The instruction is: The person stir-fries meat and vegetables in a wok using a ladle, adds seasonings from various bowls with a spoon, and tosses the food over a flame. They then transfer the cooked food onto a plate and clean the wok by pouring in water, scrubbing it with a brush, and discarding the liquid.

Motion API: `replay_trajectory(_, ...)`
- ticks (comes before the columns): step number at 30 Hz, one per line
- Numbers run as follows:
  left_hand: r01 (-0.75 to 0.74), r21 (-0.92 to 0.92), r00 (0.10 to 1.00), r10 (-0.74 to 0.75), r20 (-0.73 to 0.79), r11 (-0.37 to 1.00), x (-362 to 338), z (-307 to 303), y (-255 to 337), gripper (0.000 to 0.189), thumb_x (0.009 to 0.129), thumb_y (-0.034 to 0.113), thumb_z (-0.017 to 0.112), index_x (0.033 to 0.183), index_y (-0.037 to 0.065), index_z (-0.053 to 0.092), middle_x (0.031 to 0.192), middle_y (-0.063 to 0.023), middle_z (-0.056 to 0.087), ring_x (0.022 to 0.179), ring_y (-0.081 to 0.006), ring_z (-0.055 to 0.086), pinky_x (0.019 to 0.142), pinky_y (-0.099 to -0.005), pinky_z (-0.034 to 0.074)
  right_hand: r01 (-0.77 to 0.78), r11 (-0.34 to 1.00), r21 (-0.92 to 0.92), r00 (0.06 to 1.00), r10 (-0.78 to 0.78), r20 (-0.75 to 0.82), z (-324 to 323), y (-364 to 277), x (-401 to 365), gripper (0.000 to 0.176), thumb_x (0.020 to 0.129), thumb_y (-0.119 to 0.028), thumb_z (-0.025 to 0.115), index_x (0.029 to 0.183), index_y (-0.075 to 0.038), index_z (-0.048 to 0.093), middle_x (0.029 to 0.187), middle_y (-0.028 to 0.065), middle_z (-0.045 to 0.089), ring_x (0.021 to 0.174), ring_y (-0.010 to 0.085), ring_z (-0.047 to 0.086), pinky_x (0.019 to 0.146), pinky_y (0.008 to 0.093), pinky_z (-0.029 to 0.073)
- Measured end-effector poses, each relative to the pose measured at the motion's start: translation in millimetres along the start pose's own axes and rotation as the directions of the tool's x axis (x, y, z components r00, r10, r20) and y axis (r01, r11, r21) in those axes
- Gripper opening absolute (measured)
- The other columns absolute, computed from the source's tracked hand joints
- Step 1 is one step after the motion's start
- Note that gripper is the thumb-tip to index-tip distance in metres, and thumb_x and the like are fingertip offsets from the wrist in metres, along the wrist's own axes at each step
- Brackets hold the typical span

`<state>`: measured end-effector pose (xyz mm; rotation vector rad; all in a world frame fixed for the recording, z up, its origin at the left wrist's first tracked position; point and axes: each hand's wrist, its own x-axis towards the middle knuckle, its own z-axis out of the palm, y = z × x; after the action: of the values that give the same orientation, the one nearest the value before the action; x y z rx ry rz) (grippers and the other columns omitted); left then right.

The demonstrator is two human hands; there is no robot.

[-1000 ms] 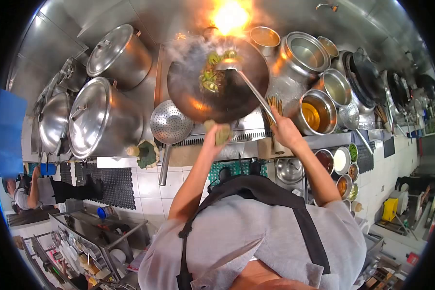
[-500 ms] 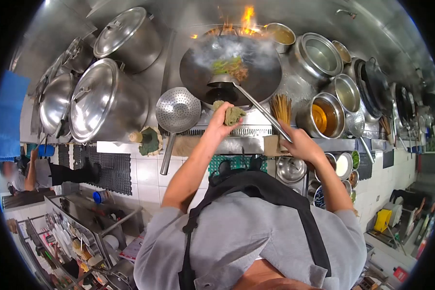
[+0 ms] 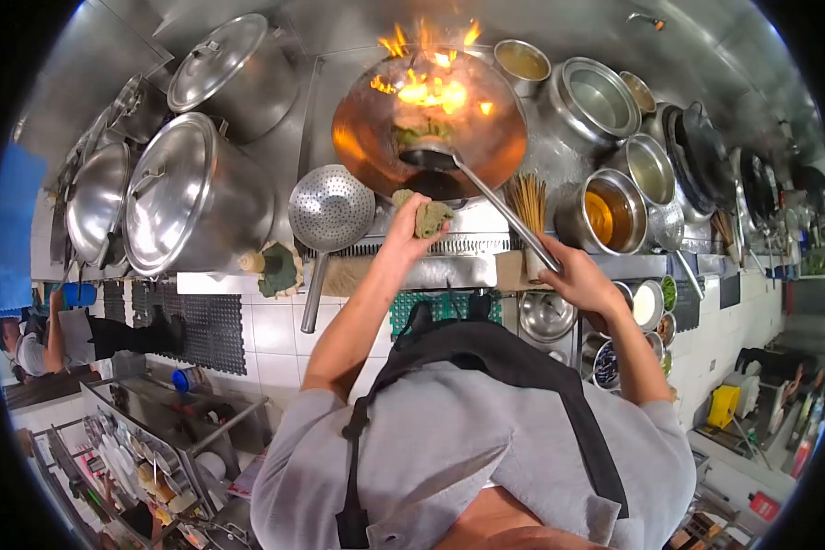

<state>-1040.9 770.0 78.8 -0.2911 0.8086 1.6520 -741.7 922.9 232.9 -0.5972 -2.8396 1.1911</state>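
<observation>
My left hand point(image 3: 412, 229) is closed around a folded green-brown cloth point(image 3: 433, 218) at the near rim of a large wok point(image 3: 357, 137). Flames point(image 3: 431, 92) rise inside the wok and behind it. My right hand point(image 3: 573, 275) grips the long metal handle of a ladle point(image 3: 500, 206), whose bowl sits in the wok beside some green food point(image 3: 412, 136). Fire and glare partly hide the food. Just left of the wok lies a perforated strainer point(image 3: 332, 209), and a bamboo brush point(image 3: 526, 202) stands on the right.
Large lidded pots point(image 3: 174, 192) stand at the left. To the right are a pot of orange liquid point(image 3: 614, 215), other metal pots point(image 3: 600, 96) and small ingredient containers point(image 3: 649, 305). Another person point(image 3: 41, 344) is at the far left. A metal shelf rack point(image 3: 110, 431) stands at lower left.
Flames have flared up inside the wok, where there was smoke before. The wok and my left hand with the cloth appear slightly further left in view.
</observation>
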Motion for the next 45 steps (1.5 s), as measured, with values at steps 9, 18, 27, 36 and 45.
replay_trajectory(9, -0.147, 0.094, 0.989, 0.148, -0.008, 0.985, 16.3, -36.4, -32.5, 0.026, 0.091, 0.018, 0.064, 0.115, 0.011, 0.061, 0.110, -0.0148, 0.069, 0.097, -0.0332, 0.071, 0.075, -0.0481, 0.061, -0.205, 0.939, -0.277, 0.976, 0.174, -0.133, 51.6, 20.3, 47.9, 0.069, 0.090, -0.010, 0.066, 0.152, 0.001, 0.038, 0.098, 0.0350, 0.067, 0.093, 0.0524, 0.065, 0.083, 0.0578, 0.051)
replay_trajectory(18, -0.003, 0.054, 1.000, 0.003, 0.008, 0.999, 38.6, -17.5, 23.9, 0.029, 0.086, 0.016, 0.069, 0.110, 0.004, 0.057, 0.103, -0.0165, 0.066, 0.095, -0.0332, 0.067, 0.071, -0.0461, 0.061, -0.070, 0.994, 0.089, 0.944, 0.095, -0.317, 103.3, 0.3, -11.5, 0.069, 0.089, -0.009, 0.071, 0.151, 0.002, 0.044, 0.111, 0.0276, 0.072, 0.101, 0.0425, 0.071, 0.090, 0.0465, 0.053)
replay_trajectory(27, -0.013, 0.138, 1.000, 0.013, 0.001, 0.990, 63.9, -25.1, 37.0, 0.031, 0.091, 0.030, 0.077, 0.108, 0.012, 0.059, 0.102, -0.0118, 0.066, 0.094, -0.0314, 0.068, 0.072, -0.0475, 0.058, -0.098, 0.430, 0.898, 0.711, 0.661, -0.240, 62.9, -37.2, -84.7, 0.038, 0.101, -0.010, 0.059, 0.138, -0.004, 0.053, 0.066, -0.0032, 0.047, 0.043, 0.0041, 0.038, 0.037, 0.0246, 0.030)
replay_trajectory(36, 0.098, 0.202, 0.974, -0.136, 0.182, 0.974, -3.6, -98.6, 4.5, 0.041, 0.099, 0.041, 0.065, 0.129, 0.013, 0.062, 0.117, -0.0148, 0.074, 0.094, -0.0224, 0.072, 0.075, -0.0387, 0.059, -0.681, 0.690, 0.248, 0.442, 0.656, -0.612, 51.9, 16.8, -144.8, 0.058, 0.090, -0.015, 0.066, 0.141, 0.008, 0.052, 0.131, 0.0322, 0.063, 0.128, 0.0424, 0.060, 0.109, 0.0434, 0.045)
replay_trajectory(45, 0.144, 0.130, 0.988, -0.149, 0.030, 0.981, -41.5, -158.2, -13.5, 0.045, 0.098, 0.038, 0.065, 0.131, 0.009, 0.061, 0.117, -0.0148, 0.072, 0.103, -0.0271, 0.070, 0.082, -0.0447, 0.059, -0.429, 0.598, 0.677, 0.569, 0.761, -0.312, 41.3, 35.7, -156.1, 0.039, 0.093, -0.011, 0.063, 0.128, 0.007, 0.061, 0.077, 0.0066, 0.067, 0.059, 0.0176, 0.062, 0.053, 0.0338, 0.047)
